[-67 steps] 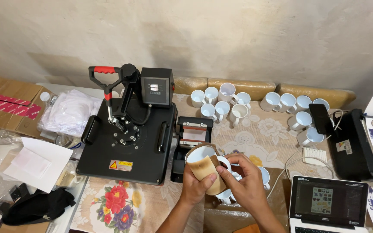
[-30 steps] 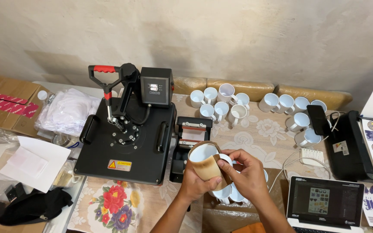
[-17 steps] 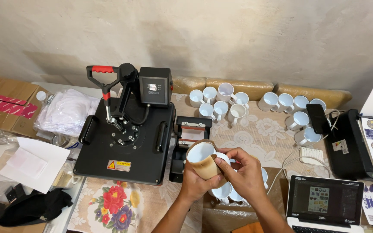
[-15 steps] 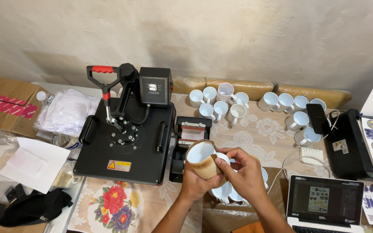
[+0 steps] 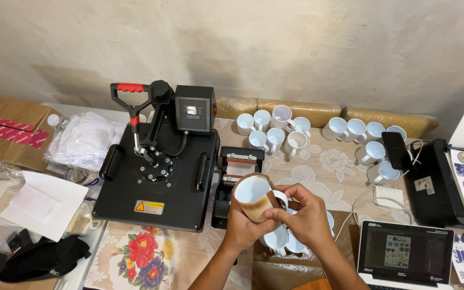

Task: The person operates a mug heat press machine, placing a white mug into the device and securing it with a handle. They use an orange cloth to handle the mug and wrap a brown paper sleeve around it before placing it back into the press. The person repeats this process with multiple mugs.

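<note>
Meanwhile, almost nothing shifts from a second ago: left of centre sits one black heat press (image 5: 157,177), unmoved; at lower centre the left hand (image 5: 245,228) keeps its fingers curled around one paper-wrapped mug (image 5: 254,196), the right hand (image 5: 307,217) now pinching the wrap's edge. About a dozen white mugs (image 5: 275,129) line the upper right; one laptop (image 5: 404,258) lies lower right.

The mug (image 5: 256,197) gripped between both hands looks like glossy white ceramic, wrapped in matt tan paper. Just beyond the hands, the heat press (image 5: 157,177) is matt black metal with a smooth red plastic grip. Under the hands lies a lace-patterned cloth (image 5: 323,169). Far to their left sits rough brown cardboard (image 5: 6,126).
</note>
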